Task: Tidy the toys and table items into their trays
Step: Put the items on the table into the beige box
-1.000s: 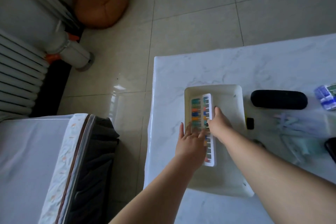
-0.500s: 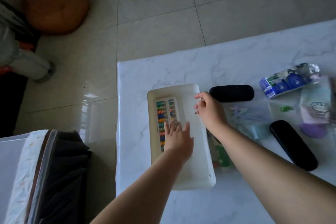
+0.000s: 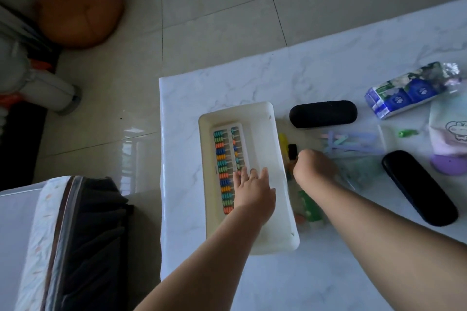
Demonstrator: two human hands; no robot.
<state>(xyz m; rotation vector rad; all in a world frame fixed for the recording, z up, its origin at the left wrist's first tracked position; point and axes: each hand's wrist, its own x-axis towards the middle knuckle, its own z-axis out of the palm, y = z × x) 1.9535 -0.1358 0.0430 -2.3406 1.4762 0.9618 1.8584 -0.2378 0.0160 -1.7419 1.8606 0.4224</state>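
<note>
While the left hand (image 3: 252, 188) lies flat on the abacus (image 3: 228, 164), steadying it inside the tray (image 3: 265, 118), the right hand (image 3: 313, 168), fingers hidden, reaches just beside the tray.

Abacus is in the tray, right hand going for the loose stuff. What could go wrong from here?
The white tray sits near the table's left edge; the left hand pressing the abacus could shove it toward the drop. The right hand reaches into a clear bag of sticks; dragging it may sweep the small black block or nearby glasses case along.
</note>
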